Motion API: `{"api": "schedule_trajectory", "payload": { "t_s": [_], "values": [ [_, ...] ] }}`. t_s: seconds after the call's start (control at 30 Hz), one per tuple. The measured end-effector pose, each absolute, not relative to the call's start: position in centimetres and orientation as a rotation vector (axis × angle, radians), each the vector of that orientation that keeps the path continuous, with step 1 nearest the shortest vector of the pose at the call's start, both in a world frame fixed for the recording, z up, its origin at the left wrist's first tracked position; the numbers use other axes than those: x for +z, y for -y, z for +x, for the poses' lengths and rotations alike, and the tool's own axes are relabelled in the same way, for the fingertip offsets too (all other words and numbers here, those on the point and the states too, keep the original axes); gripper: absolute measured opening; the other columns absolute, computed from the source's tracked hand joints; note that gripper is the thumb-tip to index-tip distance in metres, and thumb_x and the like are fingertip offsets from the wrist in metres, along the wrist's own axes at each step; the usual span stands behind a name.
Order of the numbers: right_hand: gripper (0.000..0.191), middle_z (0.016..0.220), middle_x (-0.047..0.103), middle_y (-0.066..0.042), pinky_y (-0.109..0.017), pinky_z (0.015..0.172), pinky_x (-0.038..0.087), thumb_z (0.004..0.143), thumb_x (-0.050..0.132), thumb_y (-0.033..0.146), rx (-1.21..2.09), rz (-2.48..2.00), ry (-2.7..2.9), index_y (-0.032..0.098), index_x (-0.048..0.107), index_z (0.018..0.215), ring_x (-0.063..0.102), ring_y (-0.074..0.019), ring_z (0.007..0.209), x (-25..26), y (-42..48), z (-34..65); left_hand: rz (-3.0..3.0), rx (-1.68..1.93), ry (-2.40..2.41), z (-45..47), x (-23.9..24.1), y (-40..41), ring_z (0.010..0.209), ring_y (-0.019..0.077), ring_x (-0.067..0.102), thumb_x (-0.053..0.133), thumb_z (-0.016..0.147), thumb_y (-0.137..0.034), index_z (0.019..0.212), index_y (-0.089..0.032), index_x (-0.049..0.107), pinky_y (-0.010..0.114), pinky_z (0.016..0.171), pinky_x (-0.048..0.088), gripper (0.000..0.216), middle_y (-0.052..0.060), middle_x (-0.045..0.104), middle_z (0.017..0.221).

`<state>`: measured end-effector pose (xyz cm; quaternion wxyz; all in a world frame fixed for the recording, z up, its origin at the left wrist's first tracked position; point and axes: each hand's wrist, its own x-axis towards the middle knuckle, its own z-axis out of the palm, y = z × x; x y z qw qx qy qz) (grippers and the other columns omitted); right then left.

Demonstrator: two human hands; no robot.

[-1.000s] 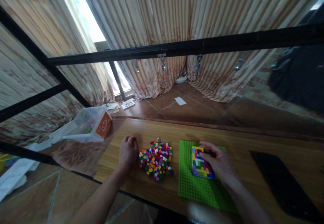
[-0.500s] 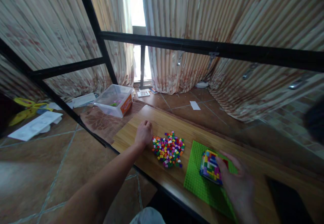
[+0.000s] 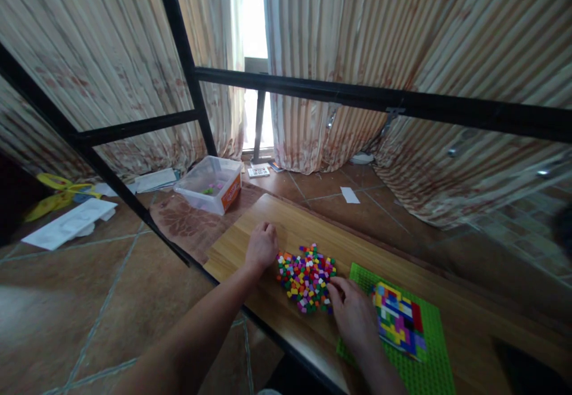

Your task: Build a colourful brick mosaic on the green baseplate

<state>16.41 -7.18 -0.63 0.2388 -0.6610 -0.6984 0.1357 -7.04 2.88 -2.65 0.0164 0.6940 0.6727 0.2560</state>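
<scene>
A heap of tiny coloured building bricks lies on the wooden bench top. My left hand rests at the heap's left edge, fingers curled in; whatever it may hold is hidden. At the right edge of the heap is my right hand, its thumb and fingertips drawn together by the outermost bricks. Too little shows to tell whether a brick is between them. Behind that hand, a flat block of multicoloured bricks sits on a green studded baseplate, whose left part my right wrist covers.
Beyond the bench's far left end stands a clear plastic box with a few pieces inside. A dark flat object lies at the bench's right. Black metal bars cross in front of the curtains. Papers lie on the tiled floor.
My right hand has left the brick block on the baseplate and moved left to the heap. The left hand stays by the heap. The whole view has shifted slightly.
</scene>
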Motion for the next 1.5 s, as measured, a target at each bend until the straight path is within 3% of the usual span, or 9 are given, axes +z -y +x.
{"api": "schedule_trajectory", "payload": {
  "t_s": [0.27, 0.5, 0.8, 1.07, 1.23, 1.5],
  "values": [
    [0.027, 0.094, 0.071, -0.007, -0.034, 0.078, 0.048, 0.088, 0.043, 0.030, 0.502, -1.781, 1.791, 0.020, 0.068, 0.092, 0.067, -0.0224, 0.087, -0.5, 7.4, 16.0, 2.165, 0.800, -2.083, -7.1, -2.5, -2.9, 0.092, 0.0202, 0.056, 0.046, 0.088, -0.015, 0.088, -0.017, 0.062, 0.032, 0.087, 0.045, 0.016, 0.009, 0.059, 0.095],
    [0.033, 0.105, 0.071, -0.008, -0.035, 0.084, 0.052, 0.089, 0.045, 0.038, 0.548, -1.637, 1.530, 0.021, 0.069, 0.101, 0.066, -0.0212, 0.096, 1.5, 10.2, 17.4, 2.161, 0.819, -2.061, -7.4, -2.5, -3.0, 0.092, 0.0201, 0.057, 0.046, 0.087, -0.015, 0.087, -0.019, 0.062, 0.032, 0.087, 0.046, 0.016, 0.008, 0.060, 0.094],
    [0.040, 0.099, 0.074, -0.008, -0.039, 0.079, 0.052, 0.080, 0.053, 0.054, 0.442, -1.955, 1.159, 0.022, 0.072, 0.097, 0.068, -0.0264, 0.087, 0.8, 11.5, 25.0, 2.202, 0.859, -2.047, -7.5, -2.3, -3.1, 0.091, 0.0214, 0.059, 0.045, 0.085, -0.015, 0.086, -0.019, 0.063, 0.032, 0.085, 0.048, 0.018, 0.008, 0.061, 0.095],
    [0.038, 0.092, 0.071, -0.007, -0.038, 0.082, 0.047, 0.083, 0.048, 0.050, 0.272, -1.940, 1.333, 0.020, 0.070, 0.090, 0.062, -0.0239, 0.086, 0.2, 9.6, 25.7, 2.239, 0.890, -2.039, -7.6, -2.4, -3.2, 0.089, 0.0226, 0.059, 0.044, 0.085, -0.018, 0.088, -0.018, 0.064, 0.034, 0.083, 0.049, 0.021, 0.010, 0.061, 0.094],
    [0.036, 0.089, 0.071, -0.007, -0.038, 0.080, 0.047, 0.083, 0.048, 0.046, 0.205, -1.974, 1.388, 0.020, 0.068, 0.096, 0.063, -0.0241, 0.087, 0.0, 9.1, 25.7, 2.231, 0.878, -2.039, -7.4, -2.0, -3.1, 0.088, 0.0216, 0.060, 0.044, 0.085, -0.018, 0.087, -0.018, 0.064, 0.032, 0.083, 0.049, 0.021, 0.009, 0.062, 0.093],
    [0.040, 0.089, 0.071, -0.007, -0.037, 0.077, 0.050, 0.080, 0.051, 0.049, 0.364, -1.959, 1.260, 0.019, 0.068, 0.102, 0.065, -0.0232, 0.081, 0.0, 9.4, 26.0, 2.218, 0.846, -2.065, -7.4, -2.3, -3.2, 0.092, 0.0223, 0.059, 0.043, 0.087, -0.019, 0.089, -0.019, 0.064, 0.033, 0.086, 0.049, 0.021, 0.009, 0.062, 0.096]
  ]
}}
